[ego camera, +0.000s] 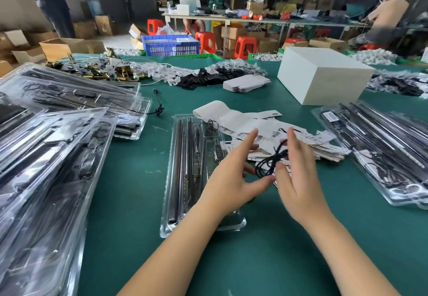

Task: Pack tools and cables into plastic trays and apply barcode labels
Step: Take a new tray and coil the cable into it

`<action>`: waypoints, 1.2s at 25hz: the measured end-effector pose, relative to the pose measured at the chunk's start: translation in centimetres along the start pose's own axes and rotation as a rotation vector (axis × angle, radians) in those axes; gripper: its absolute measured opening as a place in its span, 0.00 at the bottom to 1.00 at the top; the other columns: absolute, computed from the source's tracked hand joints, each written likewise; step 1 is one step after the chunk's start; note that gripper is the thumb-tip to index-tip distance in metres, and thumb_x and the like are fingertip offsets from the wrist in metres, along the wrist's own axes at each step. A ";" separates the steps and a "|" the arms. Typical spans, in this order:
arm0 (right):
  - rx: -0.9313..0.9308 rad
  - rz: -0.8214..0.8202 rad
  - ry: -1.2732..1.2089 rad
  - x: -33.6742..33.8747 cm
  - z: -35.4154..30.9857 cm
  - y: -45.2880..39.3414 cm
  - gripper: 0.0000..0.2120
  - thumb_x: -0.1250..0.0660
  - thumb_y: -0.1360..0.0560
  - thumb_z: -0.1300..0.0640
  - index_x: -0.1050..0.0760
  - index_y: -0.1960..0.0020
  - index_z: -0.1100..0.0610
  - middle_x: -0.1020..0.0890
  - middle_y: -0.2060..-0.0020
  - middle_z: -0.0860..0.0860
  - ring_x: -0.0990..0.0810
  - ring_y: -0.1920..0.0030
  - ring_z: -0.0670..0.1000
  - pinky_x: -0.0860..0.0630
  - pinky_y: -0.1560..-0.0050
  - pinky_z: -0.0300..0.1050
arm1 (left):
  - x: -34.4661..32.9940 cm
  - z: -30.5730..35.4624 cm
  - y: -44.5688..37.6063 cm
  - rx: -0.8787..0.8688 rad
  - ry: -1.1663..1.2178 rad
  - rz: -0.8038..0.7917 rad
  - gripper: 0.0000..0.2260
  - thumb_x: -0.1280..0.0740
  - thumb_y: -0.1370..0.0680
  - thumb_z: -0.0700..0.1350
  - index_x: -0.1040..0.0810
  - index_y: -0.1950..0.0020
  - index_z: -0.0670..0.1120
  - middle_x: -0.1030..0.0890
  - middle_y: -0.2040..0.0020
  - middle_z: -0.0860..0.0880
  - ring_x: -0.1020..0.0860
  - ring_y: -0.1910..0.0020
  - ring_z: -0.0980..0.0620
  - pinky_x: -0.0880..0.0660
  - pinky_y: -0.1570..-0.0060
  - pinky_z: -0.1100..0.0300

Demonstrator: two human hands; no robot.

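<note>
A clear plastic tray lies lengthwise on the green table in front of me, holding dark metal rods and a small cable. My right hand pinches a thin black coiled cable just right of the tray. My left hand hovers over the tray's right side with fingers spread, its thumb tip close to the cable. A strip of barcode labels sprawls behind my hands on a heap of paper cards.
Stacks of packed trays fill the left side, more trays lie at right. A white box stands at the back right. A loose black cable lies left of the tray. People work at tables behind.
</note>
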State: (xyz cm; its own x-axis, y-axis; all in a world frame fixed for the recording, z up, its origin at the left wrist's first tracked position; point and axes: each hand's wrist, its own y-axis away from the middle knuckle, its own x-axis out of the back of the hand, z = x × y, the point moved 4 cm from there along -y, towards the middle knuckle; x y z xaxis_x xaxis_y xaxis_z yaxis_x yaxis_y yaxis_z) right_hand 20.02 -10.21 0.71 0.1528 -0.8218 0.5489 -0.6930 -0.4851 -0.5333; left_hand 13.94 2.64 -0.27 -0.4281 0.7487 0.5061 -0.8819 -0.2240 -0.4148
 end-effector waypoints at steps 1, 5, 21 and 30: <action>0.007 -0.051 -0.012 -0.7 0.0 0.2 0.29 0.45 0.20 0.57 0.55 0.25 0.42 0.38 0.29 0.45 0.42 0.29 0.41 0.44 0.30 0.34 | 0.2 -0.2 0.0 -0.025 0.014 0.044 0.29 0.31 0.29 0.57 0.36 0.29 0.63 0.25 0.44 0.66 0.23 0.54 0.65 0.24 0.52 0.66; -0.084 -0.117 0.020 -1.6 1.0 0.3 0.34 0.38 0.20 0.57 0.54 0.22 0.43 0.35 0.32 0.39 0.29 0.38 0.38 0.31 0.39 0.37 | 0.8 -1.6 -0.5 0.151 0.263 0.208 0.10 0.33 0.24 0.47 0.24 0.45 0.60 0.19 0.57 0.58 0.18 0.62 0.55 0.21 0.56 0.57; -0.306 0.052 -0.403 -4.2 -2.1 -3.1 0.16 0.37 0.20 0.59 0.24 0.46 0.36 0.22 0.63 0.43 0.28 0.68 0.43 0.28 0.62 0.34 | 2.2 -2.9 -0.5 0.490 0.779 0.224 0.12 0.40 0.18 0.52 0.19 0.47 0.50 0.29 0.66 0.51 0.26 0.69 0.56 0.24 0.64 0.61; -0.250 0.006 -0.464 -4.6 -2.1 -0.9 0.14 0.28 0.29 0.67 0.25 0.55 0.48 0.15 0.62 0.46 0.17 0.62 0.43 0.26 0.62 0.31 | 2.2 -2.2 -0.4 0.338 0.869 0.130 0.07 0.36 0.20 0.44 0.18 0.51 0.45 0.18 0.60 0.51 0.20 0.59 0.54 0.24 0.56 0.62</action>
State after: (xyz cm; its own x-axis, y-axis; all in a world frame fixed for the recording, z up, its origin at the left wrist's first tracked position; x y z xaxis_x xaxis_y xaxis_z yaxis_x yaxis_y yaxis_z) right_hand 18.51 -5.32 -0.01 0.4046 -0.8979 0.1734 -0.8333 -0.4401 -0.3345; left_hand 13.78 5.76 -0.69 -0.3504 0.8777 -0.3270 -0.9064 -0.4057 -0.1177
